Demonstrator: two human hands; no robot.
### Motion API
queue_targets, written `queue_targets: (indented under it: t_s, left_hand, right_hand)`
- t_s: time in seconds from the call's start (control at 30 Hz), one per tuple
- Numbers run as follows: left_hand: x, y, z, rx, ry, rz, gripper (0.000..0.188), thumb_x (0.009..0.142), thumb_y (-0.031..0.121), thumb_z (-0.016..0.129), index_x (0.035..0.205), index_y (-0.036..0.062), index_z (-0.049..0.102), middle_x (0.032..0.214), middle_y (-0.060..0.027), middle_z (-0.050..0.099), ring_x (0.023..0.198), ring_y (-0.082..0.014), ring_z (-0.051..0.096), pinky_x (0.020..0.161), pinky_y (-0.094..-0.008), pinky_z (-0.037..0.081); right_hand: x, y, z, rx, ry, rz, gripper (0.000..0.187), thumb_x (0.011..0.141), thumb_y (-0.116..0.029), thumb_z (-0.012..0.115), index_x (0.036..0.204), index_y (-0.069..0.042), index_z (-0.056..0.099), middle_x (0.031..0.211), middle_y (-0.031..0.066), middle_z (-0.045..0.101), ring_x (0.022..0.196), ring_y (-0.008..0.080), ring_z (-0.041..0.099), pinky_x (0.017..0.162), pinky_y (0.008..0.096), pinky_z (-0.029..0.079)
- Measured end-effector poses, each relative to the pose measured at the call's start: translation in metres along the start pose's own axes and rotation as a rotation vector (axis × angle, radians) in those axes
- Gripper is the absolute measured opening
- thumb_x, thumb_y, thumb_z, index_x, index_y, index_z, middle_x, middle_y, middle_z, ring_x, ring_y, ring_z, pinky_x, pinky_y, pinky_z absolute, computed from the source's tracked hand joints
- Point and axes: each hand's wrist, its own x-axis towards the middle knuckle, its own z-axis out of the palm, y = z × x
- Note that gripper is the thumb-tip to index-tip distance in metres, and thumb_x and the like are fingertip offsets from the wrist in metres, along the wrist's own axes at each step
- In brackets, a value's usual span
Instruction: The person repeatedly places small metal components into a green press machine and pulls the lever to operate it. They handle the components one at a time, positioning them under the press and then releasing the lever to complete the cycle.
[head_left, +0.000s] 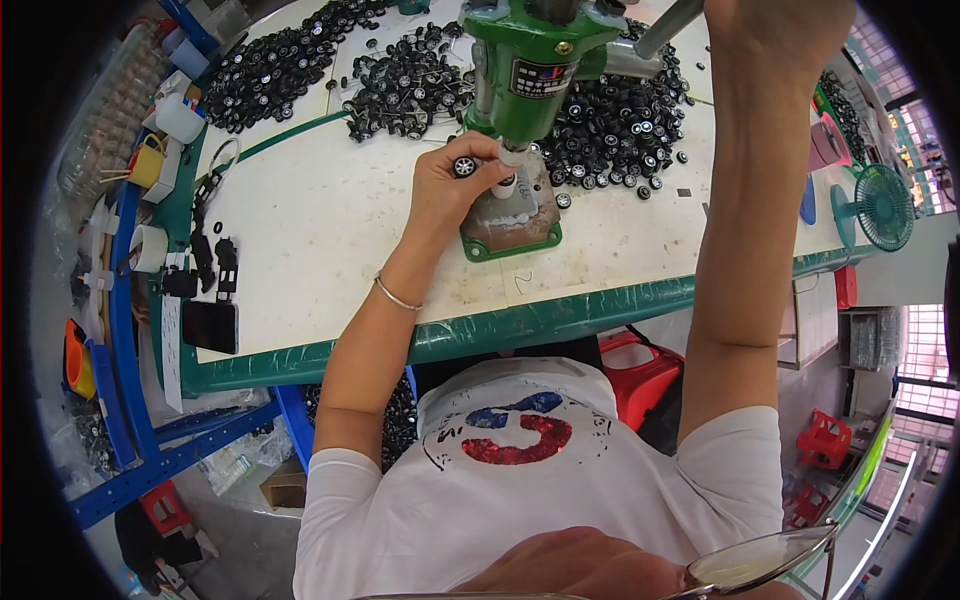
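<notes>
A green hand press [525, 85] stands on the table, its lever [668, 28] slanting up to the right. My left hand [452, 185] is at the press, closed, thumb and forefinger pinched together under the ram. A small black wheel [464, 167] with a silver spoked hub shows in its fingers. Just below the fingertips is a white round piece [505, 188] on the press's metal base [510, 232]. My right hand [780, 28] is raised beside the lever's upper end. The picture's upper edge cuts off its fingers, so its grip is hidden.
Loose black wheels [620, 130] lie heaped right of the press. Wheels on thin axles [410, 85] and another wheel pile [285, 70] lie behind and left. A phone [210, 327] rests at the table's left corner. A green fan [884, 207] stands at right.
</notes>
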Motion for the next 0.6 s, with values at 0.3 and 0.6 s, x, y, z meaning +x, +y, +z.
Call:
queue_targets:
  t_s: [0.3, 0.6]
  left_hand:
    - [-0.006, 0.004, 0.005, 0.017, 0.003, -0.022, 0.018, 0.075, -0.004, 0.072, 0.092, 0.0004, 0.067, 0.087, 0.0, 0.063, 0.082, -0.0069, 0.057, 0.072, -0.0206, 0.046]
    - [0.002, -0.002, 0.0, -0.248, 0.124, -0.178, 0.022, 0.084, 0.007, 0.066, 0.105, 0.0022, 0.06, 0.084, -0.0025, 0.061, 0.083, -0.0096, 0.059, 0.072, -0.023, 0.048]
  right_hand:
    - [-0.025, 0.014, -0.029, 0.53, 0.173, 0.021, 0.034, 0.095, -0.03, 0.051, 0.068, -0.015, 0.037, 0.052, -0.0071, 0.026, 0.039, 0.0034, 0.017, 0.033, 0.0215, 0.015]
    - [0.031, 0.054, -0.017, 0.261, -0.023, 0.526, 0.027, 0.091, -0.025, 0.059, 0.07, -0.016, 0.044, 0.055, -0.0103, 0.032, 0.041, 0.0011, 0.024, 0.036, 0.0194, 0.017]
